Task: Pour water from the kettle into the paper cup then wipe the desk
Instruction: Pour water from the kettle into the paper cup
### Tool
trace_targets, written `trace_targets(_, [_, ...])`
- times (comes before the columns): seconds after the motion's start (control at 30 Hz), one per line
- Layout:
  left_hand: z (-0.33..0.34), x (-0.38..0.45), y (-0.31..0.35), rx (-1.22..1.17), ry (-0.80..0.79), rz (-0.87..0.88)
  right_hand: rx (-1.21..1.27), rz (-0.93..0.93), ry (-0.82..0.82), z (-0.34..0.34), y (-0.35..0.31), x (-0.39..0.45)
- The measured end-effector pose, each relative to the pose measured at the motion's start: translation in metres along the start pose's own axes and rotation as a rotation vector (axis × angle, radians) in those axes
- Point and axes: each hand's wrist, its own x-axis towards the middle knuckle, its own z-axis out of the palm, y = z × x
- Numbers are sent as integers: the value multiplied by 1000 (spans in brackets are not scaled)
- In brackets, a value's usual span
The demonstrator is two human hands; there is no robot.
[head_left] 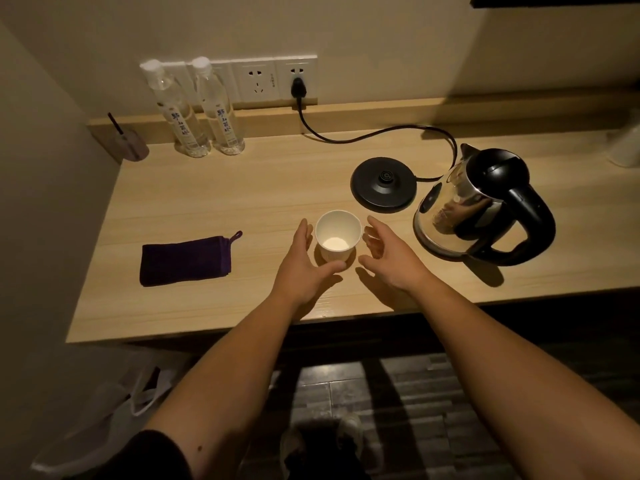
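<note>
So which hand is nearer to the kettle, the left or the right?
The right. The right hand is open between the cup and the kettle, not touching the kettle. The left hand is on the cup's far side, its thumb against the cup.

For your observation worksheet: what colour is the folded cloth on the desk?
Dark purple cloth, seen best in the head view.

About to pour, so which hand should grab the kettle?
Probably the right hand: the kettle stands on its side, handle nearest. The left hand is beside the paper cup.
</note>
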Motion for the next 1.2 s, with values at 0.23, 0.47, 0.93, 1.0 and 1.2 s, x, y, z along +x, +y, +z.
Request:
trace_targets(0.23, [14,8,-3,-251,-56,-5,-339,-335,325,-59,-15,-63])
trace_targets(0.47, [22,15,-6,-300,-49,-17,-228,-158,811,-146,9,-100])
trace_targets(0.93, [30,14,0,-127,25,45,287,140,584,-151,48,-71])
trace_targets(1.0, [30,14,-1,-108,31,60,314,129,611,-148,48,-70])
trace_targets(1.2, [26,16,-6,-147,19,41,232,61,616,-150,33,-77])
